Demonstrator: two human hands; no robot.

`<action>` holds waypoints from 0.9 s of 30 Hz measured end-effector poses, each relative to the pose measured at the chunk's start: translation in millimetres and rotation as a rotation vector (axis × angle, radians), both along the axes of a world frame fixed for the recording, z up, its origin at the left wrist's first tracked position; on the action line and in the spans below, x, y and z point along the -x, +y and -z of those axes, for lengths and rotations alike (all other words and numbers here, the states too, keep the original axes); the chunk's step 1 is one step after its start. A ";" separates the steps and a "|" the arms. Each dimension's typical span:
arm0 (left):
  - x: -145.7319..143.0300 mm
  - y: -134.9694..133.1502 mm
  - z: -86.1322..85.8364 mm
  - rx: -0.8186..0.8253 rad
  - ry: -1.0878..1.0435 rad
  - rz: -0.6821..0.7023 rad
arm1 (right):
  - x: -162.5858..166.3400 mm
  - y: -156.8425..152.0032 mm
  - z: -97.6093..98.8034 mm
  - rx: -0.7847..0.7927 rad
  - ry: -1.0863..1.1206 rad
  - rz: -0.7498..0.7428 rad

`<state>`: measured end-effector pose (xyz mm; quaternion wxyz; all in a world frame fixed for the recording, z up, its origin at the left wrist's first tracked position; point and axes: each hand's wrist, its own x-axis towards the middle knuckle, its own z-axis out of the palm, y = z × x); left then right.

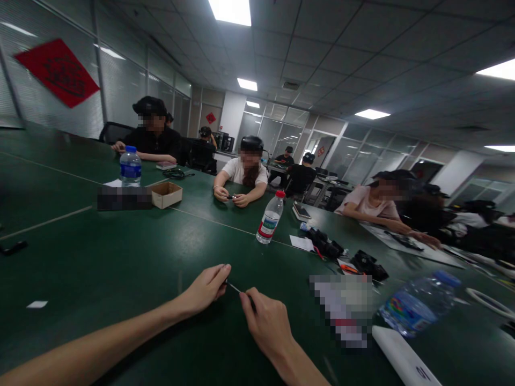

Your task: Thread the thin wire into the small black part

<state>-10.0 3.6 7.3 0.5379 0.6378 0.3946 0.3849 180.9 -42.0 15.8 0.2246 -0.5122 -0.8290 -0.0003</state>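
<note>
My left hand [209,287] is closed, thumb on top, around a small dark part [226,281] that its fingers mostly hide. My right hand [269,317] pinches a thin, pale metal shaft [235,288] that looks like a screwdriver's. The shaft bridges the short gap between both hands, and its far end meets the dark part at my left fingertips. The handle end is hidden in my right hand. Both hands are held low over the green table [161,284].
A red-capped water bottle [269,219] stands ahead. A large bottle [420,303] lies tilted at right, near a white box [404,356]. Black devices [328,244] and an orange-handled tool [352,269] lie right. An open carton [167,195] is at left; people sit across.
</note>
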 end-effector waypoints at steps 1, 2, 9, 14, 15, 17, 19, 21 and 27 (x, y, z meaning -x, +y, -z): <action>-0.4 -0.3 -0.4 -0.016 0.013 -0.014 | 0.5 -0.8 -0.8 -0.001 -0.011 0.009; -0.7 -0.4 -0.5 -0.025 0.020 -0.025 | 1.2 -1.6 -1.6 -0.003 -0.025 0.020; -1.3 -5.2 -5.7 0.054 -0.058 0.051 | 4.5 -0.3 -4.2 0.055 -0.090 0.114; -4.2 -19.0 -18.7 -0.015 0.081 0.285 | 3.3 7.4 -3.7 0.103 -0.088 0.240; -4.3 -19.4 -19.6 -0.006 0.071 0.255 | 2.9 7.7 -3.4 0.105 -0.078 0.225; -3.6 -17.1 -18.7 0.038 0.025 0.164 | 2.0 7.0 -2.5 0.101 -0.040 0.191; -2.3 -12.5 -14.2 0.086 -0.017 0.100 | 1.0 5.5 -0.9 0.093 -0.002 0.152; -1.5 -7.5 -7.7 0.123 -0.050 0.059 | -0.2 4.3 1.2 0.066 0.010 0.092; -3.1 0.9 7.0 0.178 -0.111 0.008 | -1.6 3.2 4.6 -0.012 -0.012 -0.029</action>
